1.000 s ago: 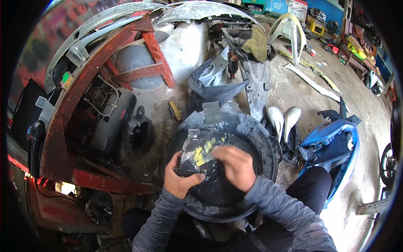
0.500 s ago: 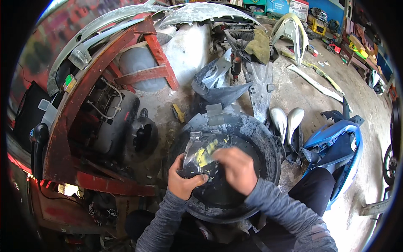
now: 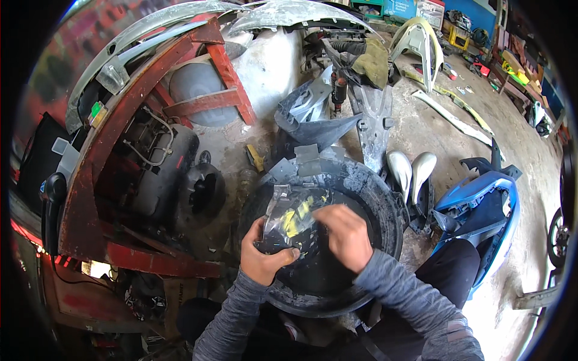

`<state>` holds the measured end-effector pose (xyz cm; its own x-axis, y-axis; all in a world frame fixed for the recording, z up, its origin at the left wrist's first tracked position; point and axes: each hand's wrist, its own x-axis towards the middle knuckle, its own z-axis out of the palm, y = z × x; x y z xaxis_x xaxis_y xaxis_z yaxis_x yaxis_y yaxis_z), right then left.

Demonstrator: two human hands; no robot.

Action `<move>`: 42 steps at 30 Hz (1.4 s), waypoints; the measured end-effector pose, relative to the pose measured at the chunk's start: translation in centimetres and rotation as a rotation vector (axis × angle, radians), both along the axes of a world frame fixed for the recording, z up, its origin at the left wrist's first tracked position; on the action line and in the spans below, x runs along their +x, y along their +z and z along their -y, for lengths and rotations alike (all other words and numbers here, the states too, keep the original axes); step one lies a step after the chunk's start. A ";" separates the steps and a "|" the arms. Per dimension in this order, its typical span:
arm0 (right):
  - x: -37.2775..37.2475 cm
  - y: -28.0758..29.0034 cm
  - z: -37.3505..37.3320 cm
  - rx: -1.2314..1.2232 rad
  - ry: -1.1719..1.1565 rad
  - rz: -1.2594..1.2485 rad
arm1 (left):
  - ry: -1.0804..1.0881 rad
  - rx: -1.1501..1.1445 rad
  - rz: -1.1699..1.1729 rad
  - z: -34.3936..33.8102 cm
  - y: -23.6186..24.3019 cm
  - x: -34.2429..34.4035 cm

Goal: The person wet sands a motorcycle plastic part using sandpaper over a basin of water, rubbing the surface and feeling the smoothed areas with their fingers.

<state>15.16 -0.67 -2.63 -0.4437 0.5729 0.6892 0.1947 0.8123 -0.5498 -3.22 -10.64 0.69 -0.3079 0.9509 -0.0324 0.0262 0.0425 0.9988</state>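
Observation:
My left hand [image 3: 262,260] grips the lower left edge of a dark plastic panel [image 3: 279,210], its thumb over the near edge. Yellow filler-like patches [image 3: 291,225] mark the panel's upper face. Close by on the right, my right hand [image 3: 348,237] is closed, knuckles up and fingertips turned towards the yellow patches. Whatever those fingers hold is hidden under them. Both hands work above a round black tub-like piece [image 3: 388,210] with a scuffed, dusty rim. A strip of grey tape or sheet [image 3: 308,157] lies over its far rim.
A red frame [image 3: 90,198] stands at left around a dark tank [image 3: 165,174]. A yellow-handled tool [image 3: 255,157] lies beyond the tub. To the right are two pale oval-headed parts [image 3: 398,171] and a blue fairing [image 3: 503,210]. Grey panels [image 3: 319,129] lie ahead.
My right hand has shifted slightly right and down across the panel, uncovering more of the yellow. The left hand keeps its hold on the panel.

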 end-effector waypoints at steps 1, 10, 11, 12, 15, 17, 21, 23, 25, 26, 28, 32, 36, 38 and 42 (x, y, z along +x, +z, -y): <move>-0.3 -0.1 -0.3 -0.003 -0.028 -0.002 | 0.011 0.024 -0.035 -0.2 -0.3 0.0; -0.4 -0.2 0.2 -0.009 -0.021 -0.061 | -0.017 0.012 0.001 -0.3 0.0 -0.1; -0.6 1.0 1.1 0.005 0.025 -0.084 | -0.013 0.008 0.002 -0.1 0.1 -0.3; -0.7 1.6 1.6 0.019 0.071 -0.107 | -0.011 0.007 0.003 0.1 0.3 -0.3; 0.5 -1.7 -1.1 -0.079 -0.050 -0.003 | -0.022 0.010 0.035 -0.4 0.6 0.5; -0.2 -0.8 0.1 -0.035 -0.007 -0.041 | -0.001 0.021 0.004 0.1 0.0 -0.2; 0.1 -1.1 0.1 -0.045 -0.005 -0.073 | -0.016 0.011 0.029 -0.2 0.3 0.0; -0.1 -1.7 -1.2 -0.095 -0.071 -0.032 | 0.002 0.010 -0.002 -0.5 0.3 0.2; -0.7 0.0 0.8 -0.052 -0.016 -0.093 | -0.004 0.012 0.000 -0.4 0.1 -0.4; -0.7 1.2 1.8 -0.012 0.034 -0.147 | -0.013 0.011 0.009 0.0 0.1 -0.4; -0.3 -0.2 0.5 0.008 0.048 -0.147 | -0.010 0.008 0.003 0.1 0.4 0.1; -0.9 -0.4 0.7 -0.048 -0.001 -0.125 | 0.003 0.003 -0.028 -0.1 0.3 -0.3; -0.3 -0.3 0.0 -0.033 0.000 -0.102 | -0.015 0.000 0.044 -0.3 1.0 0.4; -0.7 -0.9 -0.9 -0.059 -0.064 -0.056 | 0.028 0.006 0.034 -0.5 0.8 0.3; -0.9 0.9 1.3 -0.008 0.067 -0.165 | 0.005 -0.003 0.034 0.2 0.4 -0.3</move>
<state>14.29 -1.93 -1.78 -0.3621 0.5516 0.7514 0.0466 0.8158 -0.5765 -3.50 -10.87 1.09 -0.3117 0.9491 -0.0461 -0.0081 0.0458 0.9989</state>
